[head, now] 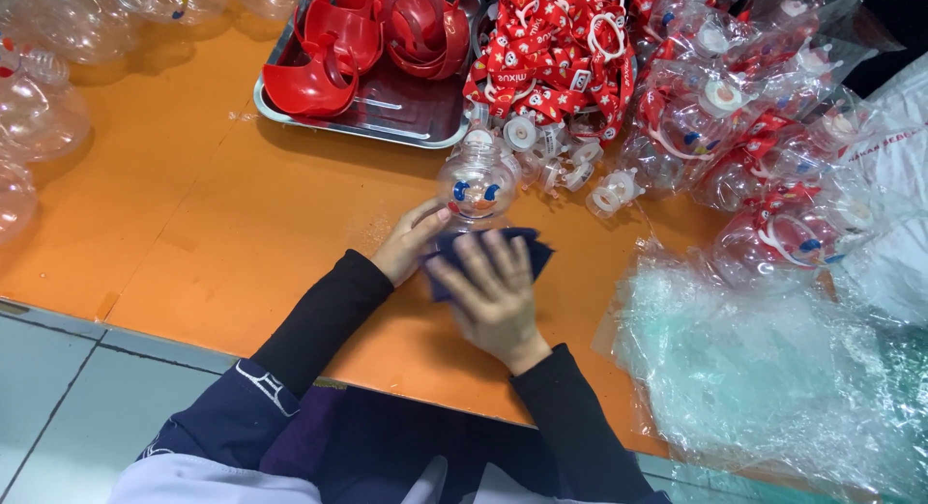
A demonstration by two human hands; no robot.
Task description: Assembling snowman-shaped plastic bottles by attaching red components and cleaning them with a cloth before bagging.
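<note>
A clear plastic bottle with a painted face, blue eyes and a red mouth, lies on the orange table near its middle. My left hand grips the bottle's lower part from the left. My right hand lies flat with spread fingers over a dark blue cloth pressed against the bottle's lower body. The cloth hides the bottle's base.
A metal tray of red plastic shells stands at the back. A heap of red star-printed straps and white caps lies behind the bottle. Bagged finished bottles and clear plastic bags fill the right. Empty clear bottles lie far left.
</note>
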